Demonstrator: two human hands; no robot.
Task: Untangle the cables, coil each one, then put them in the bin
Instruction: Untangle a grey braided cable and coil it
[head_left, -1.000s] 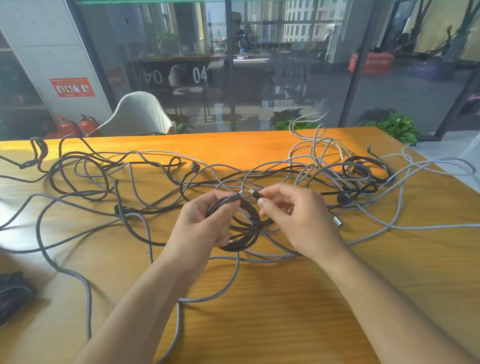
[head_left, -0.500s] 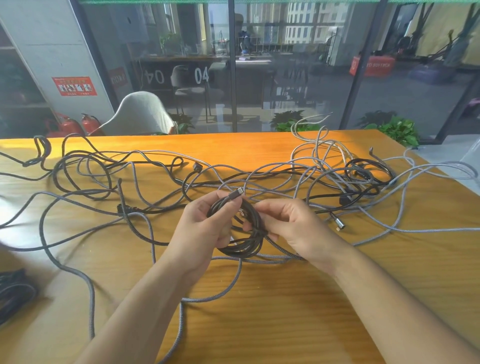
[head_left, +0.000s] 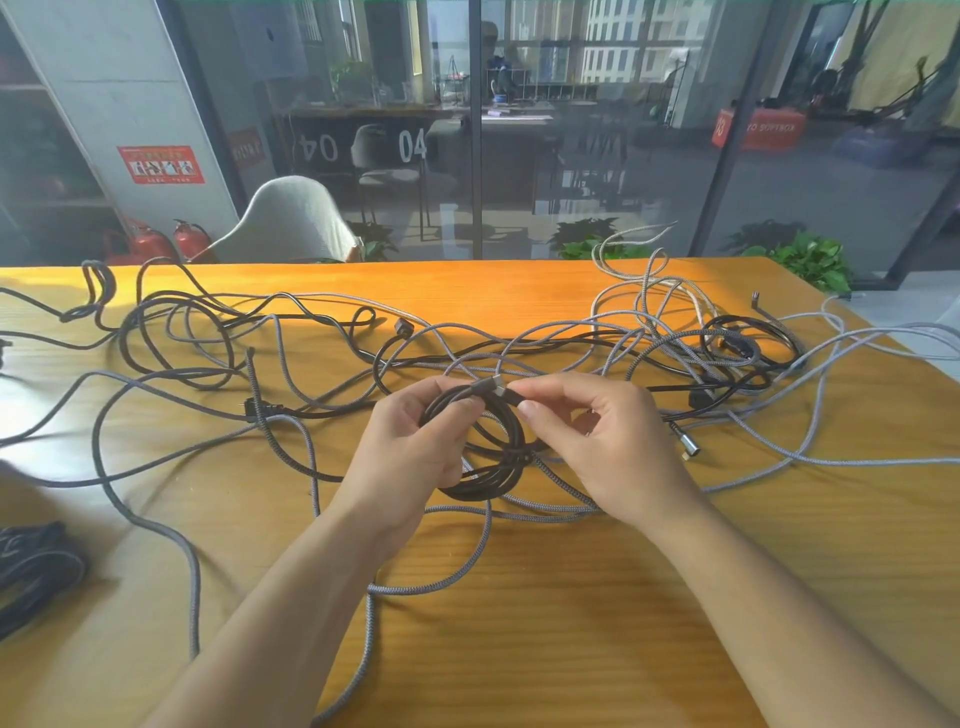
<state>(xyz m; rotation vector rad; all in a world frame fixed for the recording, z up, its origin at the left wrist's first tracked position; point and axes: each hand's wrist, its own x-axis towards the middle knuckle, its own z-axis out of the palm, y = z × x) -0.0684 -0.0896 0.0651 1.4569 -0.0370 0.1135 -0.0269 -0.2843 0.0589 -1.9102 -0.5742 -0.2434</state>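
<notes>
Coil (head_left: 488, 447) of black cable hangs at frame centre, gripped by the left hand (head_left: 410, 447); the right hand (head_left: 597, 441), just right of it, pinches its plug end (head_left: 491, 385) at the coil's top.
</notes>
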